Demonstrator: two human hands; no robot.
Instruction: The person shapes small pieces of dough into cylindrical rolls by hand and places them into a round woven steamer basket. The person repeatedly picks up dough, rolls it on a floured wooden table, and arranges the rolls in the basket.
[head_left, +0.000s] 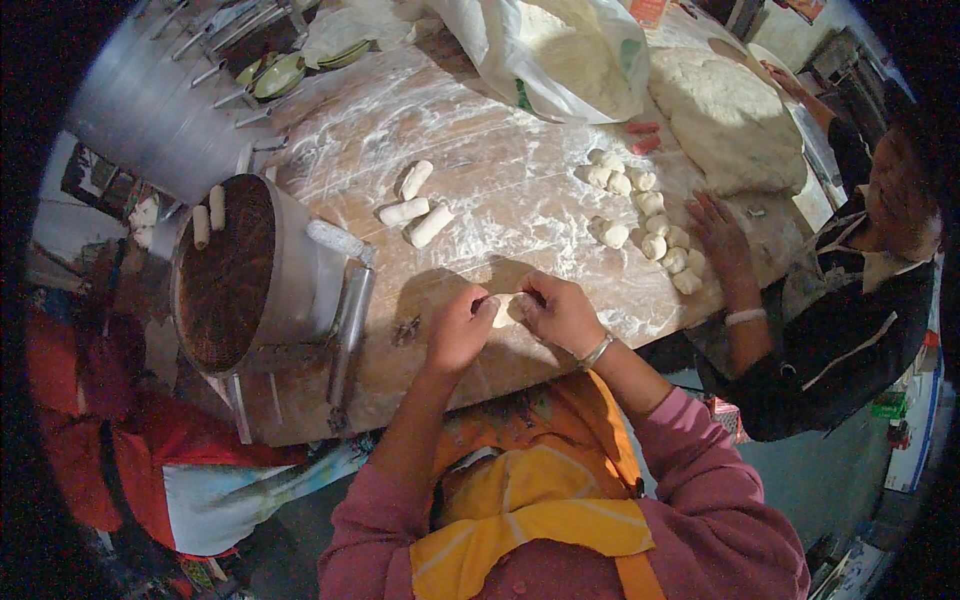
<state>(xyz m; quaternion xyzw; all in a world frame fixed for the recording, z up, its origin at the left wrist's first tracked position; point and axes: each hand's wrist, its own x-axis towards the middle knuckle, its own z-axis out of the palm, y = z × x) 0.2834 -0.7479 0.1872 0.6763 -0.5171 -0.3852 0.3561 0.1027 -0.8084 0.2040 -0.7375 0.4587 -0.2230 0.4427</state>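
Observation:
Between my two hands, just above the front of a floured wooden worktable (510, 161), is a small pale piece of dough (505, 310). My left hand (461, 322) pinches its left end with thumb and fingers. The other end is gripped by my right hand (559, 311), which wears a bracelet at the wrist. Ahead and to the left lie three short dough rolls (431, 225), dusted with flour. Several small dough balls (654, 225) sit in a loose line to the right.
At left stands a round metal steamer (304, 262) with a dark woven base holding two dough rolls (217, 208). A large dough mass (724, 112) and a plastic bag of flour (577, 60) occupy the far side. A co-worker's hand (716, 225) rests beside the dough balls.

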